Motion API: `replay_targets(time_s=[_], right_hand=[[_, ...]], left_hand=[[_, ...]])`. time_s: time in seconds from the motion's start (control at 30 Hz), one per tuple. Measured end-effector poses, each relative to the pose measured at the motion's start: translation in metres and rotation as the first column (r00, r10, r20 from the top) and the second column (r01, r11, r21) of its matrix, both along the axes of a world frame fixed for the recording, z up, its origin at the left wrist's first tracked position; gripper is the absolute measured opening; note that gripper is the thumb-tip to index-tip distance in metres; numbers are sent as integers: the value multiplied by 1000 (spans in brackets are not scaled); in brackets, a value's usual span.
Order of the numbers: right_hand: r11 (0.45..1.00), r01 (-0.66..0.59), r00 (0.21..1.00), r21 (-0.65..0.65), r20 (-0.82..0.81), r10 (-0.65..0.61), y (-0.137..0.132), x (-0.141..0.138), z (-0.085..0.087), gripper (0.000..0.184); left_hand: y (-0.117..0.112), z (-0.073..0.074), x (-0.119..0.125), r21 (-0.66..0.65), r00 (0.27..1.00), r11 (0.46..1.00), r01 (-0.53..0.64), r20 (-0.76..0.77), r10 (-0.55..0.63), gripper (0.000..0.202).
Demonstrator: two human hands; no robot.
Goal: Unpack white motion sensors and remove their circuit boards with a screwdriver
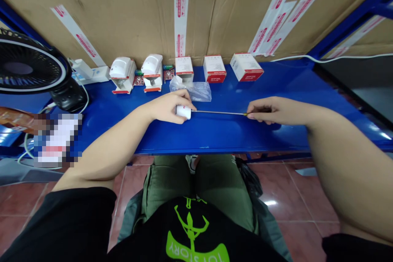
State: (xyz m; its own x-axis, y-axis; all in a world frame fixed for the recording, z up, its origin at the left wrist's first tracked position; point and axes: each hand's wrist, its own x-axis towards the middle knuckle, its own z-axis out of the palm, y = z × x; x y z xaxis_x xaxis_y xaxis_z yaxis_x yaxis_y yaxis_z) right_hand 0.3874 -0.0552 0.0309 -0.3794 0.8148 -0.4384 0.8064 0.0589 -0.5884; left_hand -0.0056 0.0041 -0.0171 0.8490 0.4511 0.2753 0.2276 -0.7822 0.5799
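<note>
My left hand (pixel 173 106) is closed around a small white device (pixel 184 112) with a red mark, held low over the blue table. Out of its right end runs a thin metal telescopic antenna (pixel 219 112), drawn out long and lying level. The fingertips of my right hand (pixel 265 110) pinch the gold tip (pixel 245 114) of the antenna. Just behind my left hand lies a crumpled clear plastic bag (pixel 196 91). My left fingers cover part of the white device.
Along the cardboard wall stand several small red and white boxes (pixel 214 68), two topped by white detector housings (pixel 152 64). Small red circuit boards (pixel 169 75) sit between them. A black fan (pixel 27 67), a power strip (pixel 96 74) and a blurred-out item (pixel 58 139) are at left.
</note>
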Motion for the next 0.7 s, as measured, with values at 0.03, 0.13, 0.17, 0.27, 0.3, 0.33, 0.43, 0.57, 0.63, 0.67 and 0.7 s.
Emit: replay_targets(time_s=[0.03, 0.13, 0.17, 0.27, 0.3, 0.33, 0.43, 0.57, 0.63, 0.67, 0.7], right_hand=[[1000, -2, 1000, 1, -2, 2, 0, 0, 0, 89], [1000, -10, 1000, 7, -15, 10, 1, 2, -1, 87], [1000, -12, 1000, 9, -21, 12, 1, 2, -2, 86], [1000, -15, 999, 13, -35, 15, 1, 2, -2, 85], [1000, -14, 999, 12, -38, 14, 1, 3, -2, 84], [1000, -13, 999, 8, -39, 13, 2, 3, -2, 84], [1000, -5, 999, -13, -39, 4, 3, 4, -2, 84], [999, 8, 999, -51, -46, -10, 7, 8, -4, 77], [997, 5, 998, -72, -56, -9, 9, 9, -5, 73], [996, -4, 998, -85, -63, -2, 10, 9, -5, 71], [995, -17, 997, -102, -73, 10, 11, 9, -4, 69]], left_hand=[[0, 0, 0, -2, 1000, 1000, -2, -2, 2, 48], [0, 1, 0, -2, 1000, 1000, -7, -1, 7, 48], [0, 0, 0, -1, 1000, 1000, -7, 1, 7, 48], [1, 0, 0, 2, 1000, 1000, 5, 12, -5, 48], [1, 0, 0, 4, 1000, 1000, 11, 19, -11, 47], [1, -1, 1, 6, 1000, 1000, 15, 24, -15, 47], [1, -1, 1, 4, 1000, 1000, 9, 18, -9, 47], [1, -2, 2, 5, 1000, 1000, 5, 13, -5, 47], [1, -2, 2, 7, 1000, 1000, 7, 14, -7, 47], [1, -1, 2, 6, 1000, 1000, 5, 12, -5, 47], [1, -1, 2, 3, 1000, 1000, 0, 7, 0, 47]])
